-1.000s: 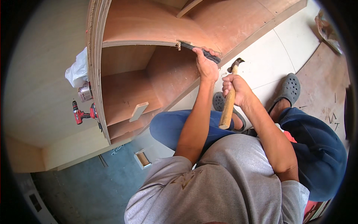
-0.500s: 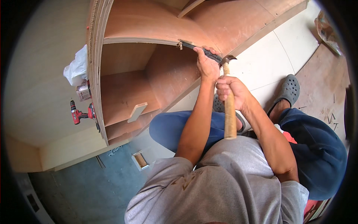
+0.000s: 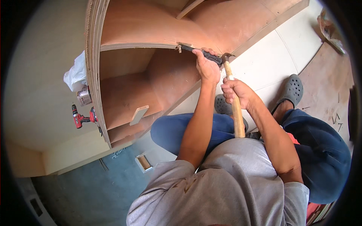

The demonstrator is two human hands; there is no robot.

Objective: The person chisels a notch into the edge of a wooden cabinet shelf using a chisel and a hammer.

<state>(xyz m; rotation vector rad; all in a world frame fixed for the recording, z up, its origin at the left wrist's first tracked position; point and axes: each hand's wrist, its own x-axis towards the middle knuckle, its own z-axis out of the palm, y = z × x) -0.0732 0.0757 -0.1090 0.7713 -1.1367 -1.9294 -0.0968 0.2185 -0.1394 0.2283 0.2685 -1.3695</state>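
Note:
My left hand (image 3: 208, 69) is wrapped round the black handle of a chisel (image 3: 211, 57). The chisel's tip meets the edge of a plywood shelf (image 3: 139, 46), where curled wood shavings (image 3: 178, 48) stick out. In my right hand (image 3: 238, 91) is a claw hammer (image 3: 237, 115), gripped partway along its wooden handle. The hammer's head is at the butt of the chisel handle, touching or very near it. The handle's end points back toward my body.
The cabinet (image 3: 124, 86) has open compartments and a small wood block (image 3: 139, 115). To its left are a red cordless drill (image 3: 81, 118), a white plastic bag (image 3: 76, 73) and a small box (image 3: 84, 96). Nails (image 3: 335, 118) lie on a board at right; a small tray (image 3: 143, 162) is on the floor.
The hammer handle's lower end has swung slightly right, its head still beside the chisel butt. Both hands keep their grips. The view has shifted a little.

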